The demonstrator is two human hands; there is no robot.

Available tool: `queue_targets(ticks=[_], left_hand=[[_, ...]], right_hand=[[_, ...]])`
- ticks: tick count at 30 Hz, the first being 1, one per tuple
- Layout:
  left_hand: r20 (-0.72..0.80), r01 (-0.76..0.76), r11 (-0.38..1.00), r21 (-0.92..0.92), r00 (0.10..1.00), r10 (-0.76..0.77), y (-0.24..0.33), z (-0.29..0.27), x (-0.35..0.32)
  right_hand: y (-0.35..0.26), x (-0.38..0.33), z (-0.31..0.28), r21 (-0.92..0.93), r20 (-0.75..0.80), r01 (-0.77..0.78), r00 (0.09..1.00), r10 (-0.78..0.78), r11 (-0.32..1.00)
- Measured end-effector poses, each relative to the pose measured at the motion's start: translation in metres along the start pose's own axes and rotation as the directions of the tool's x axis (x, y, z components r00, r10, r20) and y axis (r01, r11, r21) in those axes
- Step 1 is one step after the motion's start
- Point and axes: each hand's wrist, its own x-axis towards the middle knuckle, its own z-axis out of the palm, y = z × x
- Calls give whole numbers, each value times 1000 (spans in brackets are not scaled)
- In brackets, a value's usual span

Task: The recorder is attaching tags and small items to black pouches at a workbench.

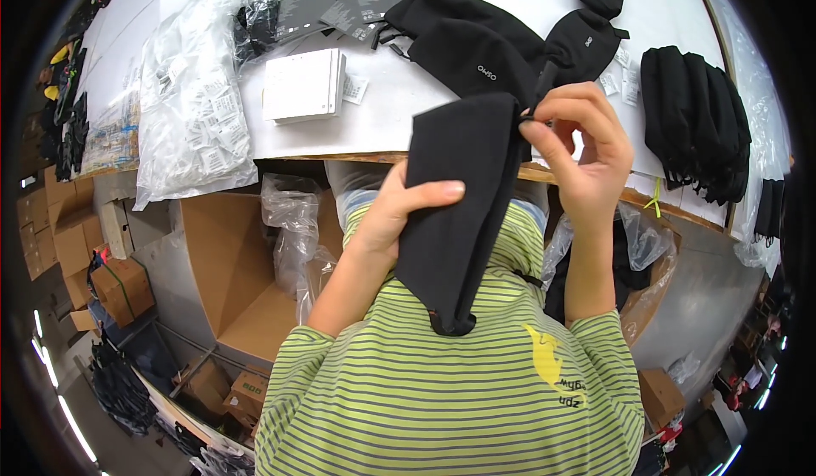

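Note:
A flat black fabric pouch (459,157) is held upright in front of my chest, just off the near edge of the table. My left hand (395,212) grips its left side, thumb lying across the front and the other fingers hidden behind. At the pouch's upper right corner, my right hand (586,149) pinches a small dark piece, perhaps a zipper pull, between thumb and forefinger. Down the right side runs a long fold or opening, ending in a small tab at the bottom. Just beyond lie more black pouches (476,47) with zipper pulls, partly overlapping.
A row of stacked black pouches (693,123) sits at the table's right. On the left are a white stack (297,87), dark printed cards (340,8) and a clear plastic bag of labels (200,102). Below the table edge stands an open cardboard box (225,263) with plastic wrap.

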Motion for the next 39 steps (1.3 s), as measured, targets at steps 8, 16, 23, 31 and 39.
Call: queue_targets(ticks=[8,16,23,31,39], left_hand=[[-34,-17,995,-98,999,14,6,1,3],[0,-41,998,51,999,41,0,-1,10],[-60,-55,997,-60,997,51,5,-20,20],[-34,-115,948,-297,993,110,34,-36,35],[80,-192,965,181,980,180,20,-28,20]], right_hand=[[-4,-11,12,126,42,-112,993,107,986],[-4,-10,12,124,-65,-130,988,139,984],[-25,-30,21,174,290,-228,942,172,958],[-38,-47,31,230,475,-345,856,204,910],[-25,-20,30,59,96,-152,985,146,987]])
